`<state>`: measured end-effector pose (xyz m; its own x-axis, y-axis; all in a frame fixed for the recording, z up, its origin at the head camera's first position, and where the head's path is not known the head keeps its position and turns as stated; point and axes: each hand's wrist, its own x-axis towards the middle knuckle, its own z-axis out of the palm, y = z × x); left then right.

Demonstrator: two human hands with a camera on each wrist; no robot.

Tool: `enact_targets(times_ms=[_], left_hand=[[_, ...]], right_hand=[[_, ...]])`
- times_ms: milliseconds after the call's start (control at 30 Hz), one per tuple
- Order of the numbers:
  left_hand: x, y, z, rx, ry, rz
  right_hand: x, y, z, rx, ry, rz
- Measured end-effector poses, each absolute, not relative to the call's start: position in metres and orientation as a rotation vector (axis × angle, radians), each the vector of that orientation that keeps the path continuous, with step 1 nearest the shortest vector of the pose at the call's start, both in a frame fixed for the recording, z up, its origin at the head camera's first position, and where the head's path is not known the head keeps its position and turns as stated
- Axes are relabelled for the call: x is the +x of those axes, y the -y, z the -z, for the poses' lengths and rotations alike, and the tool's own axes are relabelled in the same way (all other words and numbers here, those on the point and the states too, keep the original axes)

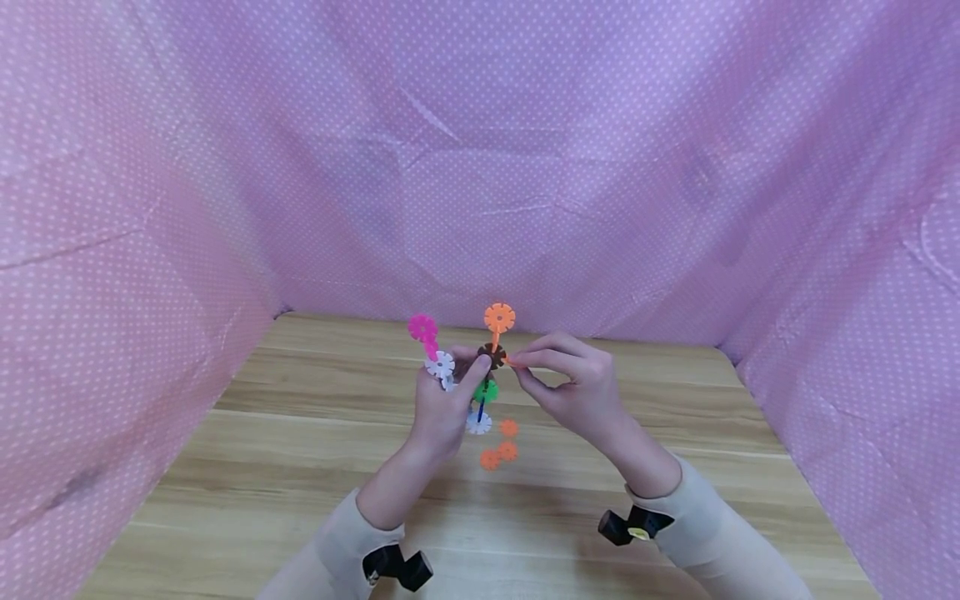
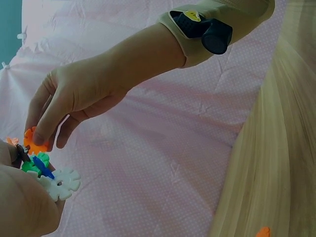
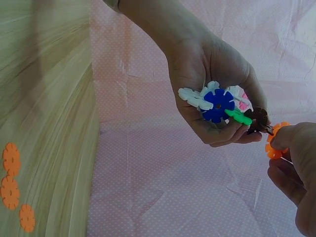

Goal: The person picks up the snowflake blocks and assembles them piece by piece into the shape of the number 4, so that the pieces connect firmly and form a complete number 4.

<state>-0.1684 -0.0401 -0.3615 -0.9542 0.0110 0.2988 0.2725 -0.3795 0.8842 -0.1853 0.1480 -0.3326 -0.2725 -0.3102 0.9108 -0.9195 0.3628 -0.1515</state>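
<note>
My left hand [image 1: 441, 412] grips a chain of notched plastic discs joined at their slots. In the head view its thumb lies against a brown disc [image 1: 492, 357]. Above that stands an upright orange disc [image 1: 499, 317]; below come a green disc [image 1: 487, 391] and a white disc [image 1: 478, 423]. A blue disc [image 3: 218, 105] shows edge-on between those two from above. White discs [image 1: 440, 364] and a pink disc [image 1: 422, 327] stick out on the left. My right hand [image 1: 573, 383] pinches another orange disc [image 3: 277, 140] between thumb and fingertips, its edge right at the brown disc.
Three loose orange discs [image 1: 508, 451] lie on the wooden table [image 1: 300, 467] below the hands. Pink dotted cloth [image 1: 480, 208] hangs around the back and both sides. A black camera [image 1: 397, 568] is strapped to each sleeve.
</note>
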Motion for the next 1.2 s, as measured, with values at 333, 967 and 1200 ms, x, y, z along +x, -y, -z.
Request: enact_targets(times_ms=[333, 967, 1200], left_hand=[[-0.1688, 0.0411, 0.3622, -0.368, 1.674, 2.442], [-0.1690, 0.0428, 0.3618, -0.436, 1.730, 2.390], [-0.1682, 0.0440, 0.3619, -0.459, 1.763, 2.376]], right_hand=[[-0.1873, -0.1470, 0.3323, 1.107, 1.726, -0.855], [-0.1889, -0.1469, 0.3302, 1.157, 1.623, -0.833], [-0.1872, -0.1484, 0.3300, 1.163, 1.623, -0.809]])
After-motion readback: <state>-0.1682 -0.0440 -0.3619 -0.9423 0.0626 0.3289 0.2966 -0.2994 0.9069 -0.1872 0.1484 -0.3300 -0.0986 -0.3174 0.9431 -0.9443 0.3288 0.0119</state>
